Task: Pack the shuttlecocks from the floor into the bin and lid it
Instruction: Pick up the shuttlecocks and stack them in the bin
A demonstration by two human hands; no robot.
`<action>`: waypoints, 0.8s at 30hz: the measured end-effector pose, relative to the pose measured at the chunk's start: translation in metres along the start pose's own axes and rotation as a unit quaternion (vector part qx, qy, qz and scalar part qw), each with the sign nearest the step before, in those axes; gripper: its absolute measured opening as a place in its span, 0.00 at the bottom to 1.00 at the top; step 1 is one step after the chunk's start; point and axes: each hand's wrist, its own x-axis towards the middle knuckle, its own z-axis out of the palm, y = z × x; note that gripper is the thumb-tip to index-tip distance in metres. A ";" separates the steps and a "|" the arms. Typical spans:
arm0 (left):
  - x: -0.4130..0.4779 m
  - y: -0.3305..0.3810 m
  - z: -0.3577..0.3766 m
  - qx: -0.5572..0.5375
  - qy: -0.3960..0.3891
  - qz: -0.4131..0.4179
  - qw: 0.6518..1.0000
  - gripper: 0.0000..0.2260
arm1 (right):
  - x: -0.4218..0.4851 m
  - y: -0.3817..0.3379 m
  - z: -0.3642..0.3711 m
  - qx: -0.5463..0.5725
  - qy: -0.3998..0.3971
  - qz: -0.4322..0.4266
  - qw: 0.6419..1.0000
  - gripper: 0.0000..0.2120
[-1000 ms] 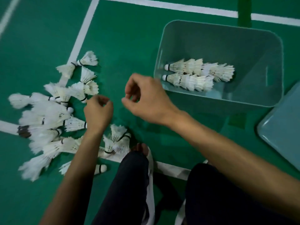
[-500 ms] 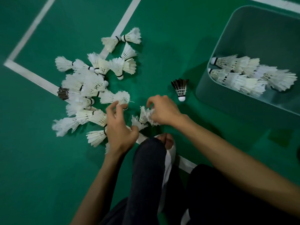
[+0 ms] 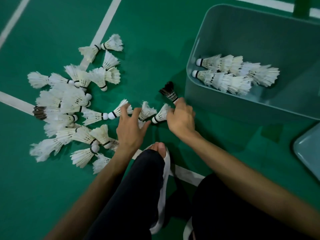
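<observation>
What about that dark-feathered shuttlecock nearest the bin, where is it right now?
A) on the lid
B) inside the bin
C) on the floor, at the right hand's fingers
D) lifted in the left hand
C: the dark shuttlecock lies on the green floor just outside the bin, with its cork end hidden under the fingers of the right hand.

Head view, steeply down, close.

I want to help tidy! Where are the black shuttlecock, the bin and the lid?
black shuttlecock (image 3: 168, 91): head view, on its dark feathers.
bin (image 3: 242, 108): head view, on its near wall.
lid (image 3: 310, 149): head view, on its flat top.
</observation>
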 end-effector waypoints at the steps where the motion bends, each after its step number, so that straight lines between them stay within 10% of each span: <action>1: 0.003 0.003 0.000 -0.004 0.010 0.002 1.000 0.19 | -0.004 0.001 0.002 0.032 0.028 -0.029 0.999 0.19; 10: 0.011 0.030 -0.011 -0.040 0.104 0.005 0.994 0.10 | 0.006 0.004 0.001 0.014 -0.080 -0.146 0.986 0.18; 24: 0.010 0.076 -0.058 -0.132 0.079 0.057 0.987 0.15 | -0.028 -0.011 -0.060 0.023 0.092 -0.267 0.959 0.07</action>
